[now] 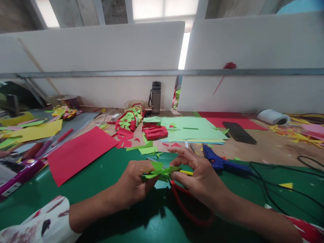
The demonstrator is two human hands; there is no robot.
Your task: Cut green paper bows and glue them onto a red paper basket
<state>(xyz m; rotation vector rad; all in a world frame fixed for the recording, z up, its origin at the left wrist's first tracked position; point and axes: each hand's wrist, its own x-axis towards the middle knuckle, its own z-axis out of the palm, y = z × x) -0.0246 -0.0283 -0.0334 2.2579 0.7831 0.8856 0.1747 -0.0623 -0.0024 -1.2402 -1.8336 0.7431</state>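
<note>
A bright green paper cutout with pointed, petal-like ends is held above the green table surface. My left hand pinches its left side between thumb and fingers. On the other side, my right hand grips it with thumb and index finger while the other fingers are raised. Red-handled scissors lie below and behind my right hand, their blades largely hidden. A thin yellow stick shows beside the right fingers. The nearest sheet to my left hand is red paper.
A blue glue gun with a black cable lies to the right. Behind are light green sheets, a red paper bundle, a phone and a bottle. Paper scraps and a purple object are at left.
</note>
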